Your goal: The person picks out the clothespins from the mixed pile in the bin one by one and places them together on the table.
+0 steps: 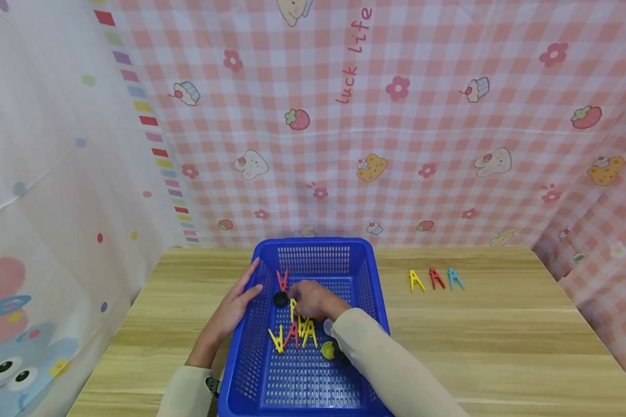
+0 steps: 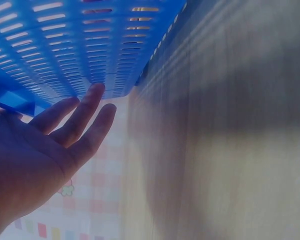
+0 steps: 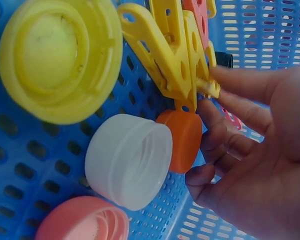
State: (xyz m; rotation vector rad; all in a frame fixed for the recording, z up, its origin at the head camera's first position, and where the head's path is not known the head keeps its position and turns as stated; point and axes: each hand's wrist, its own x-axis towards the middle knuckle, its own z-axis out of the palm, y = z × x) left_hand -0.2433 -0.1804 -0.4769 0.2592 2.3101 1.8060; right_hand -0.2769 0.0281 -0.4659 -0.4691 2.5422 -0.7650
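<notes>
A blue plastic basket (image 1: 313,241) with slotted walls stands on the table. At its left side my left hand (image 1: 232,307) rests with fingers spread and fairly straight; the left wrist view shows those fingers (image 2: 80,120) along the outer wall. My right hand (image 1: 315,298) reaches inside, thumb and finger pinching a yellow clothespin (image 3: 208,85). Close by lie a red clothespin (image 1: 283,281), a black bottle cap (image 1: 280,299) and several yellow and red clothespins (image 1: 277,340). Beneath the right wrist are a yellow cap (image 3: 60,60), a white cap (image 3: 127,160), an orange cap (image 3: 182,140) and a pink cap (image 3: 82,220).
On the wooden table (image 1: 480,347), right of the basket, a yellow clothespin (image 1: 415,281), a red one (image 1: 436,278) and a blue one (image 1: 455,278) lie in a row. A pink checked cloth (image 1: 396,145) hangs behind; a white printed cloth (image 1: 57,174) hangs at left.
</notes>
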